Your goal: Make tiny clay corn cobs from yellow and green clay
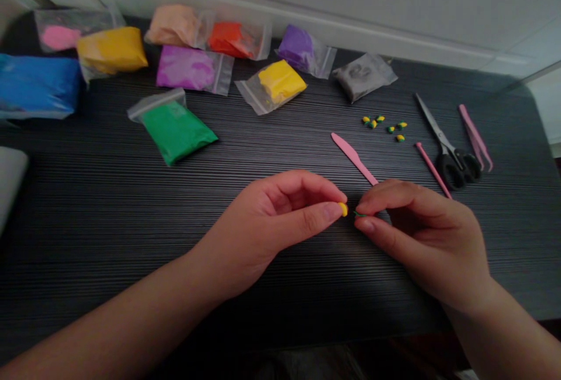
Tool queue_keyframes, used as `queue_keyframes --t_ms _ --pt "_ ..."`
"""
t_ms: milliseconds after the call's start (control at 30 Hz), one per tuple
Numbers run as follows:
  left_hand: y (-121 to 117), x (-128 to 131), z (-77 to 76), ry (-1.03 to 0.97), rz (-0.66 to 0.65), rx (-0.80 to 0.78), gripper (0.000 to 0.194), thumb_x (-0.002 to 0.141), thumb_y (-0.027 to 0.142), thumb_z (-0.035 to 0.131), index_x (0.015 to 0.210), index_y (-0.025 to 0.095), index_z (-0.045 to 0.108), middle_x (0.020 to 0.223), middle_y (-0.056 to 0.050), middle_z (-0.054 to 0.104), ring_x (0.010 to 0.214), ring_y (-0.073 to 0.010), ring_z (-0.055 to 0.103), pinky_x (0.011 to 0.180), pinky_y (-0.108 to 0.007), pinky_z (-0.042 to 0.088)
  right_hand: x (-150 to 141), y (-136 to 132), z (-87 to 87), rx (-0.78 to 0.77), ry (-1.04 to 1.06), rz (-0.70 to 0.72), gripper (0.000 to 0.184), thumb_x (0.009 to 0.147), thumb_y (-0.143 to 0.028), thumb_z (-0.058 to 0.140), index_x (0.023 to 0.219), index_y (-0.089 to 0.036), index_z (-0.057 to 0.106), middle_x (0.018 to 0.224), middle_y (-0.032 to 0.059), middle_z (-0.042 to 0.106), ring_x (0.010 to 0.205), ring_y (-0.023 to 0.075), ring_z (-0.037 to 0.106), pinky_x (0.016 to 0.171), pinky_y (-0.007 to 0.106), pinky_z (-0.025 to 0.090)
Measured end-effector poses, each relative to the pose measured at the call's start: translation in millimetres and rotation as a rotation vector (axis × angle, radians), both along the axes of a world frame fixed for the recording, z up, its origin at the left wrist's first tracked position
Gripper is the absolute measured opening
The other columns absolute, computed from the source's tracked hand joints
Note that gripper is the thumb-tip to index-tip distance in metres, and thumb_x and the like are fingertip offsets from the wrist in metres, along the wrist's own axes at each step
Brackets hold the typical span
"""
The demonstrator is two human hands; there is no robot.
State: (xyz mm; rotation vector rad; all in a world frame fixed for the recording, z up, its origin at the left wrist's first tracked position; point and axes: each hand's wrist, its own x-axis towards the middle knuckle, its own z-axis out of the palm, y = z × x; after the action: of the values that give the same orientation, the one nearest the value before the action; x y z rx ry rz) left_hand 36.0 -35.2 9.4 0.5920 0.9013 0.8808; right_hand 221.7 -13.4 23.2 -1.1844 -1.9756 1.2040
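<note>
Between thumb and fingertips, my left hand (pixel 284 213) pinches a small piece of yellow clay (pixel 343 209). Facing it, my right hand (pixel 425 239) pinches a thin sliver of green clay (pixel 359 214). A narrow gap separates the two pieces. Just beyond my right hand lies a pink plastic clay knife (pixel 354 156), its near end partly behind the fingers. Several tiny yellow-and-green clay pieces (pixel 380 119) rest farther back on the table.
Right of the hands lie a pink stick tool (pixel 432 168), black-handled scissors (pixel 447 146) and pink tweezers (pixel 475 137). Bags of clay line the back, including green (pixel 177 128), yellow (pixel 280 80), grey (pixel 363 76) and blue (pixel 39 85). The dark table (pixel 109 210) meets a white wall.
</note>
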Motion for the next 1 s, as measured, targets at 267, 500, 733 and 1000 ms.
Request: queue_keyframes --t_ms 267,500,733,1000 --pt "0.3 0.6 -1.1 -0.014 -0.041 -0.031 0.007 0.073 0.017 0.063 0.079 0.021 0.066 0.075 0.004 0.067 0.069 -0.0062 0.058 0.064 -0.016 0.043 0.5 0.1 0.1 0.058 0.05 0.119 0.022 0.07 -0.011 0.065 0.086 -0.025 0.06 0.081 -0.0029 0.064 0.077 0.0125 0.059 0.073 0.027 0.047" --pt "1.4 0.0 -2.2 -0.01 -0.061 -0.011 0.007 0.073 0.016 0.063 0.079 0.02 0.065 0.075 0.005 0.066 0.07 -0.0045 0.058 0.066 -0.013 0.044 0.7 1.5 -0.8 0.103 0.023 0.172 0.025 0.069 -0.008 0.065 0.088 -0.022 0.059 0.081 -0.0025 0.064 0.077 0.0112 0.059 0.072 0.026 0.048" --pt "0.9 0.3 -2.6 -0.008 -0.051 -0.022 0.008 0.072 0.016 0.064 0.078 0.021 0.065 0.074 0.007 0.066 0.069 -0.0028 0.058 0.066 -0.011 0.044 1.6 1.1 -5.4 0.171 0.06 0.146 0.023 0.068 -0.008 0.066 0.086 -0.02 0.06 0.079 -0.0011 0.064 0.075 0.0127 0.06 0.069 0.028 0.05" --pt "0.5 0.6 -3.2 0.028 -0.061 0.047 0.008 0.073 0.015 0.063 0.077 0.021 0.065 0.073 0.007 0.065 0.068 -0.0023 0.057 0.064 -0.01 0.043 1.9 0.9 -4.9 0.209 0.058 0.149 0.024 0.066 -0.005 0.066 0.086 -0.018 0.06 0.08 -0.0007 0.063 0.075 0.0119 0.059 0.07 0.027 0.05"
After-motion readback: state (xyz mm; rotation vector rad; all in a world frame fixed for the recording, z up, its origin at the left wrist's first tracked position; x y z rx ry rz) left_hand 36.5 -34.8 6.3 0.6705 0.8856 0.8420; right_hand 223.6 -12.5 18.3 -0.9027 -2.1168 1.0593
